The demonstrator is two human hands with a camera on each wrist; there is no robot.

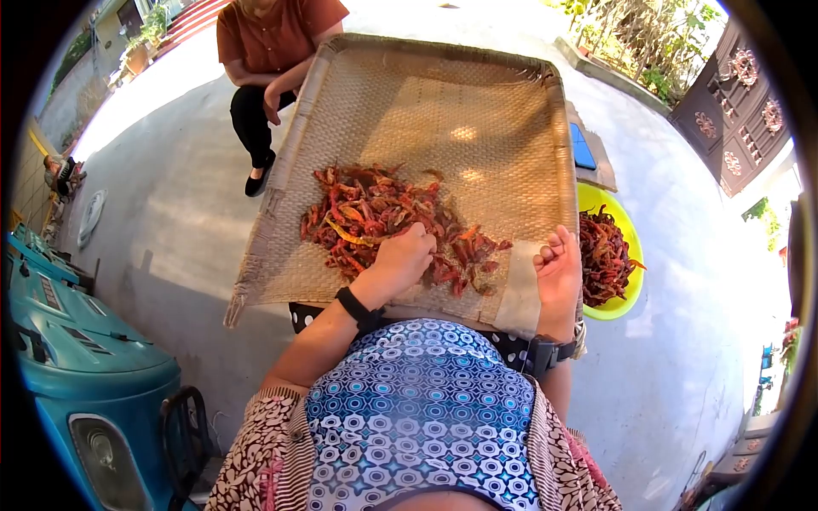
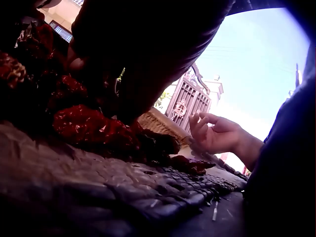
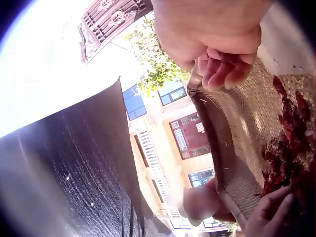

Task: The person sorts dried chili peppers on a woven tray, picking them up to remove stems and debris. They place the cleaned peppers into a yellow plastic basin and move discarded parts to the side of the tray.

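Note:
A loose pile of dried red chili peppers (image 1: 366, 204) lies on a big woven tray (image 1: 443, 94) set over the person's lap. My left hand (image 1: 404, 258), with a black band at the wrist, is at the near side of the pile, its curled fingers pinching among the chilies. The right wrist view shows this left hand (image 3: 274, 212) from across the tray, against the chilies. Near the tray's right rim my right hand (image 1: 558, 271) is raised palm up, fingers loosely bent and holding nothing. Dark shadow hides most of the left fingertips in the left wrist view.
A yellow-green basin (image 1: 632, 281) of more dried chilies stands beside the tray on the right. Behind it lies a blue phone (image 1: 583, 146) on cardboard. Another person (image 1: 277, 51) sits at the tray's far left corner. A teal vehicle (image 1: 94, 366) is at left.

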